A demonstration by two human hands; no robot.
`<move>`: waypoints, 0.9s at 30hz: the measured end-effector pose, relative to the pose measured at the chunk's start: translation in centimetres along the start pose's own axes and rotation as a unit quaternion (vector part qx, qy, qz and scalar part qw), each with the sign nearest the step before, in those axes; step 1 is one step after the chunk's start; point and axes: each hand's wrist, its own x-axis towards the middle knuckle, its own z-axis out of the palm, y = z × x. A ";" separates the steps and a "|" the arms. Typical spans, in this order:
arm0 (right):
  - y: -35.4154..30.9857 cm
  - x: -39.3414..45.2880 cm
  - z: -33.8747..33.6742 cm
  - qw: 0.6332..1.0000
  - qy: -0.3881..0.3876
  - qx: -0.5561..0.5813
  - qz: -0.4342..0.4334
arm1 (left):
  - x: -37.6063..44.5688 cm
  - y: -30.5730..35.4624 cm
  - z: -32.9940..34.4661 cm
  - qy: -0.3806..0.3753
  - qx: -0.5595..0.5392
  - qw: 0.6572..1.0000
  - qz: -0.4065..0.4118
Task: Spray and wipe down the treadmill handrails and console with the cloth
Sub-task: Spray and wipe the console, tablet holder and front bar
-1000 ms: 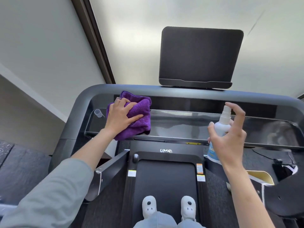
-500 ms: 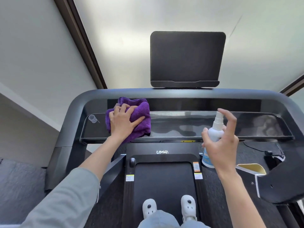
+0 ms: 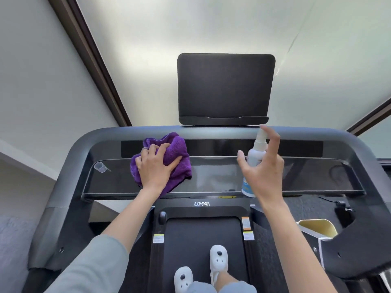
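Observation:
My left hand (image 3: 155, 167) presses a bunched purple cloth (image 3: 176, 151) onto the left part of the treadmill's glossy black console tray (image 3: 213, 176). My right hand (image 3: 265, 168) grips a white spray bottle (image 3: 255, 158) upright over the tray's middle right, forefinger raised over the nozzle. The grey handrail (image 3: 211, 132) curves around the console's far side and down both sides. Above it stands a dark tablet holder (image 3: 225, 87).
A small clear cap (image 3: 100, 167) lies at the tray's left end. The black walking belt (image 3: 203, 246) carries my feet in white clogs (image 3: 218, 261). A yellow-lined pocket (image 3: 317, 228) and a black cable (image 3: 340, 205) sit at the lower right. White walls lie ahead.
My right hand has lifted the spray bottle higher and forward over the tray. The cloth hand has shifted a little to the right. The head view has tilted slightly.

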 end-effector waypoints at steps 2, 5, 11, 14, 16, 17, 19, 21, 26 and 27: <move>0.2 2.5 0.4 1.000 -0.022 -0.005 -0.020 | -0.3 1.1 0.7 0.024 0.000 0.999 -0.031; 0.6 6.8 0.9 0.998 -0.020 -0.043 -0.044 | -0.7 2.9 1.7 0.040 0.011 0.997 -0.065; 1.6 12.9 0.9 0.998 0.005 -0.062 -0.024 | -1.0 3.7 1.8 0.064 0.038 0.995 -0.072; 1.6 13.4 1.0 0.999 0.029 -0.045 -0.006 | -1.0 3.8 1.4 0.060 0.035 0.995 -0.068; 1.5 13.3 1.1 0.998 0.044 -0.035 -0.011 | -1.0 4.0 1.3 0.069 0.029 0.995 -0.061; 1.5 13.2 1.2 0.998 0.050 -0.039 -0.015 | -0.9 3.9 1.3 0.069 0.025 0.996 -0.058; 1.2 12.7 1.3 0.997 0.054 -0.048 -0.025 | -1.2 3.4 1.2 0.070 0.011 0.996 -0.046; 1.0 12.0 1.4 0.998 0.049 -0.040 -0.028 | -1.6 2.9 1.3 0.072 0.009 0.997 -0.017; 1.2 10.1 1.5 0.999 0.042 -0.028 -0.019 | -1.0 2.8 1.5 0.053 0.029 0.998 0.009; 1.2 9.9 1.5 0.999 0.040 -0.025 -0.012 | -0.6 3.0 1.4 0.049 0.017 0.999 0.009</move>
